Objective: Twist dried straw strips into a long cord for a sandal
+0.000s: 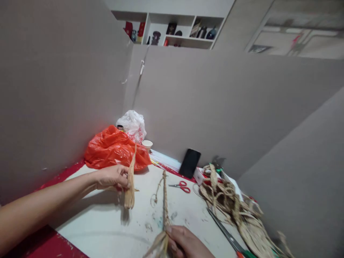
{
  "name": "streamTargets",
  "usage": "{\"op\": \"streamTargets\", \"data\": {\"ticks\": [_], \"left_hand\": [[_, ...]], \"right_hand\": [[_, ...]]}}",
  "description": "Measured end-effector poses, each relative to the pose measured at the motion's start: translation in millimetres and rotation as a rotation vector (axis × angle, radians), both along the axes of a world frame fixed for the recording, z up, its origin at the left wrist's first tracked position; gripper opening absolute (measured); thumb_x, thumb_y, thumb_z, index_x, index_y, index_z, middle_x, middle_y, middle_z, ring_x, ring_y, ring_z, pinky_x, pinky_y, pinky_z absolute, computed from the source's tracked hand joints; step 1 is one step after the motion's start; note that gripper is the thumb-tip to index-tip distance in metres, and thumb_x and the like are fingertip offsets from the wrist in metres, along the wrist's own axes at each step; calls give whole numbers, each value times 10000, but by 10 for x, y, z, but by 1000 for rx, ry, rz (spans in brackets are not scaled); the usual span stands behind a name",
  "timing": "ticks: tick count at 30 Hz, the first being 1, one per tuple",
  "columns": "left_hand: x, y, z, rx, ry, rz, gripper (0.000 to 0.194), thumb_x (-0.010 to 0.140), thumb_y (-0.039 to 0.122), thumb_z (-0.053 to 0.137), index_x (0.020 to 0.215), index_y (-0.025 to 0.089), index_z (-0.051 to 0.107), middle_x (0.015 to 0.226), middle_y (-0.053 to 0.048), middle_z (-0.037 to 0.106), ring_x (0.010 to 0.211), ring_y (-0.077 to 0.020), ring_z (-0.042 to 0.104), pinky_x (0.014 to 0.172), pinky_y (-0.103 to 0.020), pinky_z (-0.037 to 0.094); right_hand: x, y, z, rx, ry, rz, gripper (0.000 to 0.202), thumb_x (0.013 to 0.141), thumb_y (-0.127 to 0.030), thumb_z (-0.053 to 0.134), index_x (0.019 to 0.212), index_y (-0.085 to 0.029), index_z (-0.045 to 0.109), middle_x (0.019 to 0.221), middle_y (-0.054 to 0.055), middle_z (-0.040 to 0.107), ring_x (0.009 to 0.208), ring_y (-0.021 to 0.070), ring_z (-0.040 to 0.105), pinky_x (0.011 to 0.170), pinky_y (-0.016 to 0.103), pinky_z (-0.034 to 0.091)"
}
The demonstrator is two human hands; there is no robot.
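Observation:
My left hand (115, 178) pinches a flat, tan strip of dried husk or leaf (130, 190), held upright above the white board (99, 218). The strip tapers to a thin tip at the top. Low in the view, my right hand (186, 240) is closed on a narrow braid (165, 200) of similar dried fibre. This braid runs away from me across the board, with a thin curled strand beside its far end. Loose strip ends spread out below my right thumb. A small pair of scissors with red handles (184, 186) lies to the right of the braid.
A red plastic bag (113, 148) and a white bag (133, 123) sit at the back left, near a small white cup (147, 144). A black tablet or phone (190, 163) leans at the back. Large shears (227, 233) and heaped braided cord (236, 206) occupy the right.

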State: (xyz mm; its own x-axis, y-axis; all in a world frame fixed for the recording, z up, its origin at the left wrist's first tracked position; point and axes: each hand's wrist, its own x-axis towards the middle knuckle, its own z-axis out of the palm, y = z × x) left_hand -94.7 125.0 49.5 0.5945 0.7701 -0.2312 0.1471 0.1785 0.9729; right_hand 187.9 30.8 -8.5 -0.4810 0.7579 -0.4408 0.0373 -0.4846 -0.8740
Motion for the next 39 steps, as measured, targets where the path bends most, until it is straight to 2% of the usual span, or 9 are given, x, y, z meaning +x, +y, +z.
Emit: {"op": "streamTargets", "data": {"ticks": [2,6,11,19,23,30,32,36,39], "left_hand": [[295,-108,-95,-92,-28,-75,260,551,189,684,781,143,572,606,34,579,496,-67,520,445,-154,413],[795,-321,-253,-236,-51,-137,248,524,171,668,738,145,545,524,40,564,432,-76,511,391,-146,357],[1086,-384,-379,-252,-3,-121,216,506,174,663,655,146,508,451,39,545,376,-78,490,380,-156,347],[1122,-351,-553,-205,79,-116,139,531,173,613,637,145,527,451,45,527,394,-78,491,390,-159,369],[1121,-379,-587,-168,112,-107,117,545,176,603,623,150,518,437,51,506,384,-80,475,399,-180,389],[1116,-415,-536,-162,101,-112,97,549,198,592,615,145,546,425,39,514,378,-80,462,385,-180,379],[1114,-424,-519,-181,102,-107,107,549,211,603,612,143,550,419,38,514,381,-79,466,392,-181,385],[1126,-447,-471,-236,87,-91,94,535,195,606,588,137,555,392,38,501,364,-78,460,395,-186,386],[1116,-464,-345,-263,16,-106,124,547,214,651,588,132,567,406,29,513,385,-82,477,415,-195,406]], "right_hand": [[-1,-19,-4,-41,1,-48,487,779,-553,555,510,-173,413,371,-96,295,298,19,164,331,191,70],[13,-25,-43,1,43,-99,424,785,-512,578,606,-129,552,365,-106,331,275,18,179,305,185,109],[18,-18,0,21,52,-119,501,747,-553,612,497,-171,405,348,-104,322,276,11,193,305,189,96],[55,-12,-93,100,-16,-96,502,811,-535,556,501,-171,403,355,-95,315,299,23,205,325,209,83],[18,-32,-69,126,-84,-108,473,795,-521,581,526,-173,409,368,-103,302,322,26,167,338,217,62],[-57,-38,-36,102,-115,-214,468,701,-509,676,505,-174,415,355,-108,278,340,30,142,360,214,60],[-82,-43,-36,102,-75,-247,455,688,-498,693,501,-162,450,355,-99,314,341,27,142,363,203,108],[-126,-55,-9,115,74,-213,418,721,-487,672,543,-120,580,445,-29,499,363,39,265,434,202,281],[-126,-51,5,121,69,-169,419,739,-487,659,561,-110,622,495,0,549,417,65,380,475,207,305]]}}
